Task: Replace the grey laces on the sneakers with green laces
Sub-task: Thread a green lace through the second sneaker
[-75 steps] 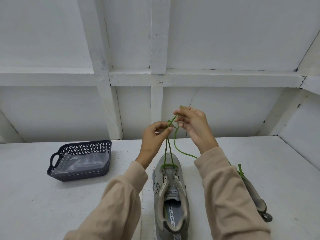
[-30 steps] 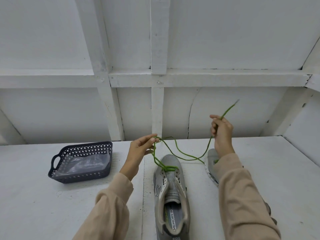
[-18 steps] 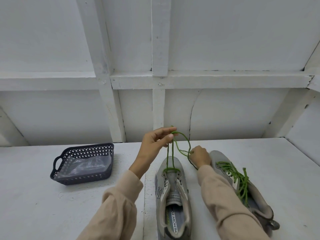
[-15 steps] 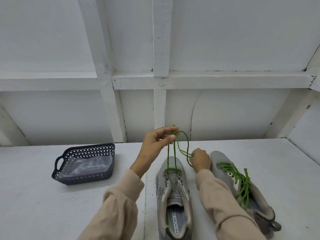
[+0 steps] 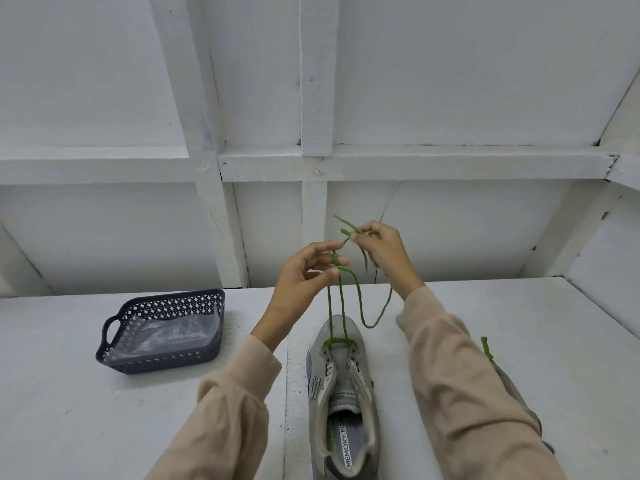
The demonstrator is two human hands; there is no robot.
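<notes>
On a white table (image 5: 104, 427), the green lace (image 5: 341, 306) crosses the toe-end eyelets of a grey sneaker (image 5: 341, 393). Its two strands rise to the left hand (image 5: 304, 282), which pinches them. The right hand (image 5: 384, 251), just beside, pinches the lace ends. A dark basket (image 5: 162, 363) sits to the left.

- Grey sneaker (image 5: 341, 386): on the white table (image 5: 69, 410), toe to 12 o'clock, green lace (image 5: 341, 306) through its front eyelets only.
- Left hand (image 5: 304, 282): pinches both strands, raised above the toe.
- Right hand (image 5: 384, 251): pinches the lace near its ends, at 1 o'clock of the left.
- Second sneaker (image 5: 508, 379): at 3 o'clock, mostly behind the sleeve.
- Dark plastic basket (image 5: 162, 308): at 9 o'clock, holds a clear plastic bag (image 5: 166, 336).
</notes>
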